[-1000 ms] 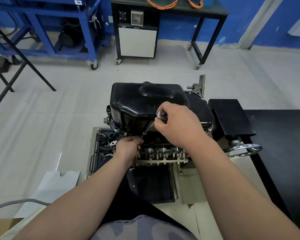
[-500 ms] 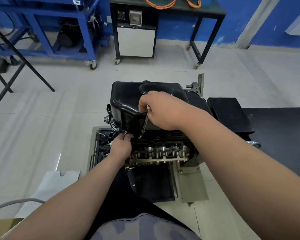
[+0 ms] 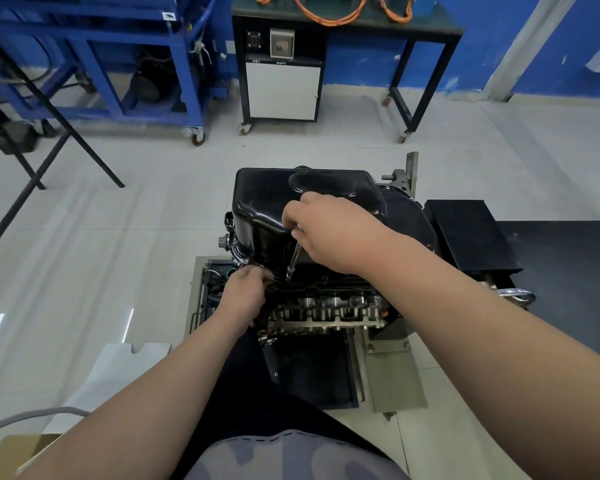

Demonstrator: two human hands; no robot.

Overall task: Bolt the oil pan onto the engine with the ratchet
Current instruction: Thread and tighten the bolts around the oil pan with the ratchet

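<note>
A glossy black oil pan (image 3: pixel 274 202) sits on top of the upturned engine (image 3: pixel 329 310) on its stand. My right hand (image 3: pixel 329 230) grips the head of a slim metal ratchet (image 3: pixel 292 261), whose shaft points down to the pan's near flange. My left hand (image 3: pixel 245 292) is at the pan's near left corner, fingers curled against the flange by a bolt; what they pinch is hidden.
A black box (image 3: pixel 468 233) and a chrome handwheel (image 3: pixel 515 296) sit right of the engine. A dark drip tray (image 3: pixel 312 372) lies below it. A blue cart (image 3: pixel 111 64), a black bench (image 3: pixel 347 26) with a white cabinet (image 3: pixel 283 90) stand behind.
My right hand has swung the ratchet from the pan's right side leftward and up. My left hand shifted slightly left along the flange.
</note>
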